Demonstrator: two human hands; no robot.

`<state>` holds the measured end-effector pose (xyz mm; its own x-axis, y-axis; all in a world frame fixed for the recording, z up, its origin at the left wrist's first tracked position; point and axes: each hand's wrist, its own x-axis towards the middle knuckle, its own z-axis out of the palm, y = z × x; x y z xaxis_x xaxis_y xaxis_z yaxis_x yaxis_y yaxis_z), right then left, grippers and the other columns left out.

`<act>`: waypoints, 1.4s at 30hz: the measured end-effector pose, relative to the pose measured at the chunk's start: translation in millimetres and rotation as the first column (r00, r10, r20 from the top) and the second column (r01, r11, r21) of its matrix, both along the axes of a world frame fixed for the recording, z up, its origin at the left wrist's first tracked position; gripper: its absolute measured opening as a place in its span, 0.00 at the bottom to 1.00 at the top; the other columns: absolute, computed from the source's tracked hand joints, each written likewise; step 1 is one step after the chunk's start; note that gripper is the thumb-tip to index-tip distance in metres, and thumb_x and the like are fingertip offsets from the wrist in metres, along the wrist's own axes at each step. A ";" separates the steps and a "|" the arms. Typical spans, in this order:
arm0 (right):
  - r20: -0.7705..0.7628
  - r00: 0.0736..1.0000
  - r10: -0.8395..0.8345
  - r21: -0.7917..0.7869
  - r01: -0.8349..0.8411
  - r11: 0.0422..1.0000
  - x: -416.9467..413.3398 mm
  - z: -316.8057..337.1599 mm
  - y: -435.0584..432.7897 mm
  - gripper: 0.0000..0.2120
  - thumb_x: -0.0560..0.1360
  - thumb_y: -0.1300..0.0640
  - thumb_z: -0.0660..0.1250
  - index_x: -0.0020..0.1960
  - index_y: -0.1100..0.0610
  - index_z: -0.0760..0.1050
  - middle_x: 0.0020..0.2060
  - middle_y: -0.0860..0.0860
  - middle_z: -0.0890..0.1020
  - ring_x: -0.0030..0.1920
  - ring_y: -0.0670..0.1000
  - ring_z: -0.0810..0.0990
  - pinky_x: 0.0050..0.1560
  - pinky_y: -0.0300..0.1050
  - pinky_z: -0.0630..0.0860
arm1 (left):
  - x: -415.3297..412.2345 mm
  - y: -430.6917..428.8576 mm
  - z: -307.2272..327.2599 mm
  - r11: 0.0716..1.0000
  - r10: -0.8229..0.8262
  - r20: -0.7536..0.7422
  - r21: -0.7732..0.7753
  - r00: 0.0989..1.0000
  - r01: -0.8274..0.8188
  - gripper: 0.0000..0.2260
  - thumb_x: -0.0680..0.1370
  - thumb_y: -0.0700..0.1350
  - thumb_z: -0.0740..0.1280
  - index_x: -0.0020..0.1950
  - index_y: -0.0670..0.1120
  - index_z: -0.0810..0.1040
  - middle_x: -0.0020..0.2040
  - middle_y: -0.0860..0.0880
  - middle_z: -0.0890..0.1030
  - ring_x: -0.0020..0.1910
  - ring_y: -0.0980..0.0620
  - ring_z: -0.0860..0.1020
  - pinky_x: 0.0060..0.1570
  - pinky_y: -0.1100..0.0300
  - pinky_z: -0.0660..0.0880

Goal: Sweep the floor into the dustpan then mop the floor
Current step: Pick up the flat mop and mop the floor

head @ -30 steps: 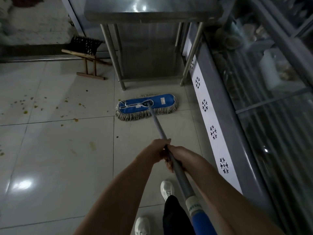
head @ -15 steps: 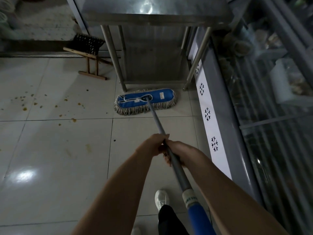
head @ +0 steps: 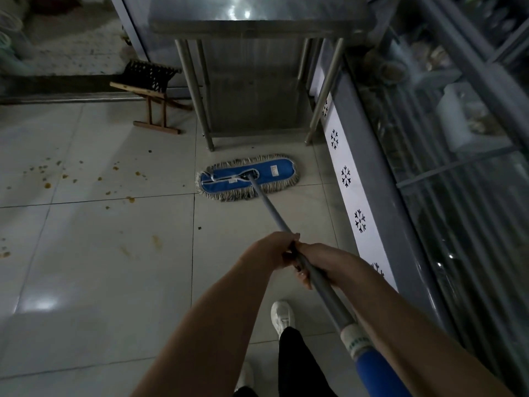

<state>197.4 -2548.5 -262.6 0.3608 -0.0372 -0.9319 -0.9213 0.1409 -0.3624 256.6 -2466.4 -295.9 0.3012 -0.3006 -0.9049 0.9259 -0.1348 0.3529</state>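
Observation:
A flat blue mop head (head: 248, 177) with a pale fringe lies on the white tiled floor (head: 91, 282), just in front of the steel table's legs. Its grey metal handle (head: 272, 209) runs back toward me. My left hand (head: 272, 250) grips the handle from the left. My right hand (head: 320, 265) grips it just behind, fingers curled round the pole. The handle's blue lower end (head: 378, 371) passes under my right forearm. Orange-brown crumbs and smears (head: 57, 176) dot the tiles to the left of the mop.
A steel table (head: 252, 21) on four legs stands ahead. A glass-fronted refrigerated display case (head: 429, 167) with snowflake marks runs along the right. A small wooden folding stool (head: 151, 90) sits at the back left. My white shoes (head: 282, 315) are below my hands.
The mop head was pushed forward to the table legs, then drawn back a little toward me. Both hands kept their grip on the handle.

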 end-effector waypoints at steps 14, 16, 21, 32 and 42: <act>-0.067 0.995 -0.068 0.042 0.070 0.997 0.1 -6.5 1.5 0.21 0.79 0.45 0.60 0.40 0.63 0.71 0.21 0.54 0.73 0.17 0.50 0.70 0.21 0.38 0.70 | 2.2 2.9 -8.3 0.999 0.046 -0.046 0.024 0.998 -0.045 0.08 0.78 0.40 0.65 0.40 0.41 0.72 0.34 0.46 0.70 0.31 0.53 0.71 0.21 0.66 0.75; -0.088 0.995 -0.046 0.042 0.050 0.998 14.8 -7.1 -12.8 0.21 0.79 0.44 0.60 0.41 0.63 0.71 0.22 0.54 0.73 0.18 0.50 0.70 0.22 0.38 0.70 | 16.1 -8.1 -8.7 0.999 0.041 -0.058 0.017 0.997 -0.040 0.08 0.77 0.40 0.66 0.40 0.40 0.71 0.34 0.46 0.70 0.32 0.52 0.72 0.21 0.65 0.75; -0.091 0.995 0.051 -0.017 -0.053 0.998 58.9 -10.0 -49.2 0.23 0.79 0.43 0.59 0.41 0.63 0.73 0.21 0.53 0.74 0.18 0.51 0.72 0.21 0.38 0.70 | 54.5 -41.4 -9.9 0.996 0.084 -0.027 -0.010 0.996 -0.084 0.09 0.78 0.40 0.65 0.40 0.39 0.69 0.35 0.45 0.70 0.32 0.51 0.72 0.22 0.64 0.76; -0.091 0.988 0.121 -0.056 -0.127 0.990 170.5 1.1 -86.1 0.25 0.80 0.43 0.57 0.36 0.63 0.71 0.24 0.54 0.72 0.16 0.48 0.70 0.19 0.37 0.69 | 147.3 -83.9 3.3 0.980 0.200 0.083 -0.018 0.976 -0.199 0.11 0.80 0.40 0.61 0.39 0.38 0.67 0.35 0.44 0.67 0.31 0.50 0.68 0.19 0.63 0.70; -0.112 0.987 -0.112 0.140 0.127 0.982 175.7 27.2 -109.3 0.17 0.79 0.49 0.60 0.42 0.62 0.70 0.22 0.54 0.72 0.14 0.47 0.69 0.17 0.33 0.68 | 153.4 -100.7 35.5 0.974 0.225 0.081 -0.037 0.971 -0.223 0.10 0.79 0.39 0.62 0.39 0.38 0.69 0.34 0.44 0.69 0.31 0.50 0.70 0.17 0.67 0.69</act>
<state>373.1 -2657.8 -235.4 0.2639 0.0651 -0.9623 -0.9260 0.2965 -0.2339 410.0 -2567.1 -260.4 0.4380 -0.2414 -0.8660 0.8984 0.0835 0.4311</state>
